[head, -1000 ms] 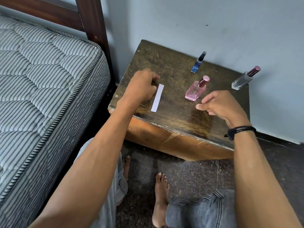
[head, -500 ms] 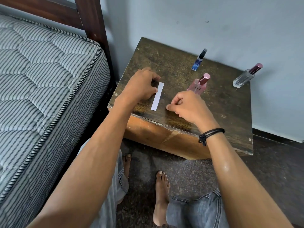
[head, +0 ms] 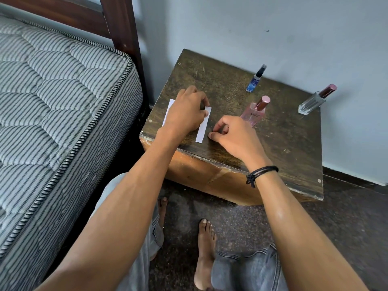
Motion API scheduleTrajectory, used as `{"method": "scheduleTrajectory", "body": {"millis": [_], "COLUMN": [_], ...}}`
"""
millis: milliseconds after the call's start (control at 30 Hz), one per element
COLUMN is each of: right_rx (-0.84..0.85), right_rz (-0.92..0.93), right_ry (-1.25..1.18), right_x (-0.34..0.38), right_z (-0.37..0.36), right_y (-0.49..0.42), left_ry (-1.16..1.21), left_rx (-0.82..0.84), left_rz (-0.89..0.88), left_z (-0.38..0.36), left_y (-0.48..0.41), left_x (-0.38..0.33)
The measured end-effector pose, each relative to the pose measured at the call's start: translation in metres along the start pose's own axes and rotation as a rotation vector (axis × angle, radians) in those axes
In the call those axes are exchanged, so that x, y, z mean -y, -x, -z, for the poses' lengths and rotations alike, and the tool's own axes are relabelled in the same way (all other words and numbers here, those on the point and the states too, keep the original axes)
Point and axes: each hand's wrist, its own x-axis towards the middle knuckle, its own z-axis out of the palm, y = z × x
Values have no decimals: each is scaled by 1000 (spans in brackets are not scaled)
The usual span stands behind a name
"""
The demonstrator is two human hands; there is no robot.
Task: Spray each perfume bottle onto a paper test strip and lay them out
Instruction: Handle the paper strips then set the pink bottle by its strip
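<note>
Two white paper strips lie on the dark wooden bedside table point(head: 220, 80). One strip point(head: 202, 131) lies near the front edge, and my left hand point(head: 185, 111) has its fingers curled with the thumb pressing down on that strip's far end. The other strip point(head: 169, 109) peeks out from under the left side of this hand. My right hand point(head: 233, 136) is curled, its fingertips on the wood just right of the first strip's near end, with nothing in it. A pink perfume bottle point(head: 255, 114) stands right behind it. A small blue bottle point(head: 254, 81) and a clear bottle with a maroon cap point(head: 313, 101) stand farther back.
A striped mattress point(head: 63, 101) and a dark wooden bedpost point(head: 121, 38) sit close on the left. A pale wall point(head: 273, 28) runs behind the table. My knees in grey jeans and my bare feet point(head: 205, 248) are on the dark floor below the table's front edge.
My right hand came in from the right, past the pink bottle, down to the table beside the strip. My left thumb now presses on the strip, and a second strip shows at its left.
</note>
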Motion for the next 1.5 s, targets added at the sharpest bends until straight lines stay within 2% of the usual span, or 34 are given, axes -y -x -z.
{"method": "scheduleTrajectory", "body": {"millis": [200,300,533,767,1000,1200,1300,1500], "right_rx": [-10,-35,-249,-359,-335,-299,-288,-284], "right_rz": [-15,-48,-37,6,23,-52,-90,-118], "right_ry": [-8,-74,-233,-405,-470,-730,-803,-809], "right_x": [1,2,7,12,12,19,19,20], "right_z": [2,4,6,3,1,6,7,-2], "right_y": [1,3,5,5,4,8,9,2], "left_ry": [39,110,304,366,420,526,499,511], "left_rx": [-57,-12,76,114,167,235,275,190], "left_rz": [-4,13,1,-67,-96,-28,8,56], "left_z": [4,10,28,33,36,47,52,54], "left_y": [0,-1,-3,-2,-2,-4,-3,-4], "left_x": [-2,-3,1,0,0,12,21,33]}}
